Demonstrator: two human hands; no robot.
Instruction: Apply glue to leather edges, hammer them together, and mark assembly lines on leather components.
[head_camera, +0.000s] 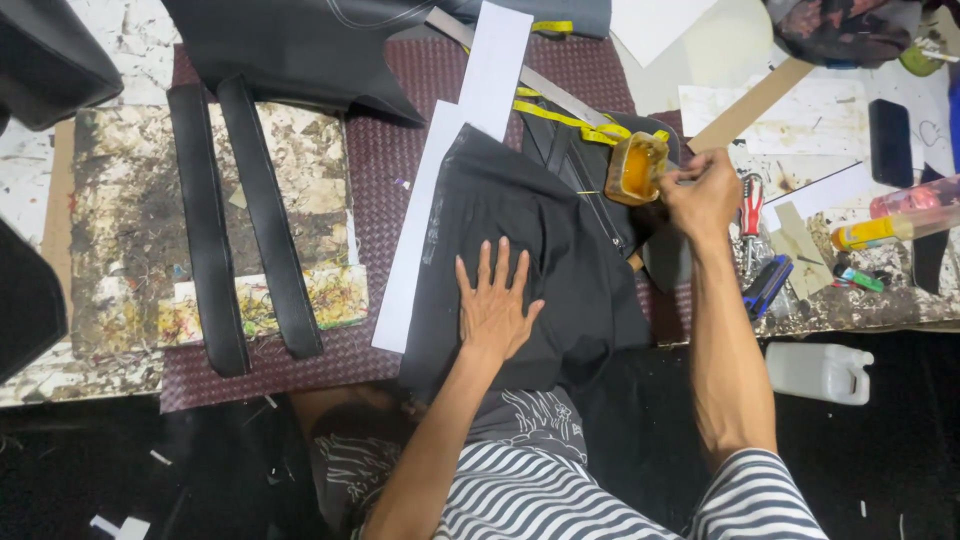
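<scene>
My left hand (494, 302) lies flat, fingers spread, on a black fabric or leather panel (560, 240) spread over the bench. My right hand (703, 190) is closed beside a small clear jar of yellow-orange glue (635, 166) and seems to hold a thin brush stem dipped toward it; the stem is mostly hidden. A yellow measuring tape (570, 120) and a metal ruler (560, 95) lie just beyond the panel.
Two black straps (240, 220) lie on a paint-stained board at left. A white paper strip (455, 150) runs beside the panel. Pliers (752, 200), a blue tool (766, 285), a phone (890, 142), bottles and a white jug (820, 372) crowd the right.
</scene>
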